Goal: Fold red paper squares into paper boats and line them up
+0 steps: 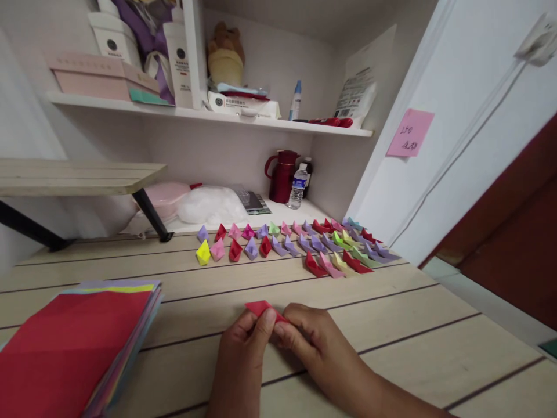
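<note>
A small folded piece of red paper is held low over the wooden table. My left hand pinches its left part, with the thumb lying on top. The fingers of my right hand are closed on its right end, and the two thumbs almost meet. Much of the paper is hidden under my fingers. Beyond my hands stand rows of folded paper boats, among them a yellow boat, a red boat and a purple boat.
A stack of coloured paper sheets, red on top, lies at the left. Behind the boats are a dark red jug, a water bottle and a white plastic bag. A small raised shelf stands on black legs at the left.
</note>
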`<state>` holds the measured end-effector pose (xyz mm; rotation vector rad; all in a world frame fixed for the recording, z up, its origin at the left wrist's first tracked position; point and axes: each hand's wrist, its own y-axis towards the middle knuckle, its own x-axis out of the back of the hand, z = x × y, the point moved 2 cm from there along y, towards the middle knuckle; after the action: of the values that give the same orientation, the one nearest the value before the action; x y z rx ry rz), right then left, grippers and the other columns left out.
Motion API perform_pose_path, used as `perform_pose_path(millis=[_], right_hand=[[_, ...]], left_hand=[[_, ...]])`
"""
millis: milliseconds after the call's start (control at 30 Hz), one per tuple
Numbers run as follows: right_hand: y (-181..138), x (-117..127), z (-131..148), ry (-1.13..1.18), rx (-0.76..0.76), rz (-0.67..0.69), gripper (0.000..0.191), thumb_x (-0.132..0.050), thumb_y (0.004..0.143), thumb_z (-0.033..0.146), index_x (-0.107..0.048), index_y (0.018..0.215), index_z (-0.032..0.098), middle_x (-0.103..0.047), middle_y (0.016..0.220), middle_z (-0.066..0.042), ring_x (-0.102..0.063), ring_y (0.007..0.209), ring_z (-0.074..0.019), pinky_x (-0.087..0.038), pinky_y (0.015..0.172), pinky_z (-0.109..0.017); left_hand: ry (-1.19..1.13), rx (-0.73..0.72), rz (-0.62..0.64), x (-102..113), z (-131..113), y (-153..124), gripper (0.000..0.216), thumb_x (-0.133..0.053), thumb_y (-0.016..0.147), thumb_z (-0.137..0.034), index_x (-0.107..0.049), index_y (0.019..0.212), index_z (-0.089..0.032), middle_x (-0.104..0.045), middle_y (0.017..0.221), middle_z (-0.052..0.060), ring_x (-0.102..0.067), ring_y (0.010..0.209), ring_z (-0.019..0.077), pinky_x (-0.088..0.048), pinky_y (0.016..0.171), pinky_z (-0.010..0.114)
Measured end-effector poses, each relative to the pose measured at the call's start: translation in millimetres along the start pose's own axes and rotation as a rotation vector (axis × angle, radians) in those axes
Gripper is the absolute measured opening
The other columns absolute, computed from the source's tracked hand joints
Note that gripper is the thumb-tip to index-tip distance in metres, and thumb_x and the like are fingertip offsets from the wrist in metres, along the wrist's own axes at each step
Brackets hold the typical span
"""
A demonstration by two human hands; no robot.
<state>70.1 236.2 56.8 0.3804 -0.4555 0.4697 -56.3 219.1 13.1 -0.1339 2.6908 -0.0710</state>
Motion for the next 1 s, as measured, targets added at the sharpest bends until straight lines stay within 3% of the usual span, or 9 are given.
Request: perform_pose_path(millis=[200,433,600,700,833,900,1000], right_hand=[[-2,-3,-1,0.117,0.009,0.006,0.039,-0.046,0.098,0.042,-0.058,0.071,0.017,-0.060,0.071,-0.001,-0.055,0.067,-0.0134,-0.041,0.065,-0.023],[-1,0,-5,0.232,-0.131,0.053,0.039,-0.055,0.093,0.046,-0.057,0.069,0.016,-0.053,0.064,0.002,-0.048,0.062,-0.0118,-0.038,0.059,-0.023],[2,20,-2,0.302,-0.082,-0.096,0.032,-0.048,0.097,0.049,-0.059,0.101,0.019,-0.061,0.093,-0.003,-0.055,0.086,-0.0171,-0.044,0.080,-0.029],[4,26,-2,0.356,-0.120,-0.096,0.037,-0.059,0.090,0.049,-0.059,0.114,0.021,-0.062,0.107,-0.005,-0.057,0.091,-0.0180,-0.044,0.082,-0.031],[5,23,-3,0.495,-0.203,0.028,0.035,-0.074,0.078,0.049,-0.067,0.089,0.016,-0.063,0.079,-0.001,-0.056,0.072,-0.0142,-0.043,0.068,-0.027],[6,22,-2,0.537,-0.242,0.004,0.034,-0.077,0.074,0.047,-0.064,0.074,0.015,-0.058,0.066,0.002,-0.051,0.061,-0.0114,-0.039,0.061,-0.025],[6,22,0,0.588,-0.245,-0.087,0.032,-0.079,0.072,0.043,-0.063,0.069,0.015,-0.058,0.063,0.003,-0.050,0.059,-0.0105,-0.039,0.059,-0.025]], left_hand=[[-0.095,-0.007,0.020,-8,-10,-6,0.026,-0.070,0.080,-0.041,-0.067,0.071,-0.016,-0.062,0.070,0.001,-0.050,0.065,0.0129,-0.041,0.066,0.026],[0.044,-0.033,-0.045,3,-1,-2,0.032,-0.069,0.078,-0.049,-0.071,0.079,-0.017,-0.068,0.074,0.004,-0.060,0.072,0.0181,-0.046,0.071,0.028],[0.162,-0.046,-0.196,3,-7,-6,0.033,-0.068,0.077,-0.052,-0.071,0.084,-0.020,-0.071,0.079,0.003,-0.063,0.083,0.0225,-0.049,0.078,0.030],[0.305,-0.045,-0.113,-7,-13,-11,0.036,-0.068,0.075,-0.054,-0.073,0.085,-0.021,-0.072,0.084,0.005,-0.063,0.086,0.0254,-0.049,0.078,0.032],[0.486,-0.124,0.068,-17,-13,-14,0.029,-0.063,0.080,-0.049,-0.074,0.087,-0.023,-0.072,0.089,0.007,-0.062,0.088,0.0266,-0.047,0.086,0.034],[0.557,-0.167,0.081,-18,-11,-14,0.024,-0.062,0.081,-0.045,-0.073,0.079,-0.023,-0.071,0.084,0.007,-0.061,0.085,0.0255,-0.046,0.084,0.033],[0.549,-0.143,0.045,-15,-9,-14,0.021,-0.064,0.080,-0.043,-0.066,0.074,-0.023,-0.067,0.072,0.003,-0.060,0.073,0.0208,-0.046,0.071,0.029]])
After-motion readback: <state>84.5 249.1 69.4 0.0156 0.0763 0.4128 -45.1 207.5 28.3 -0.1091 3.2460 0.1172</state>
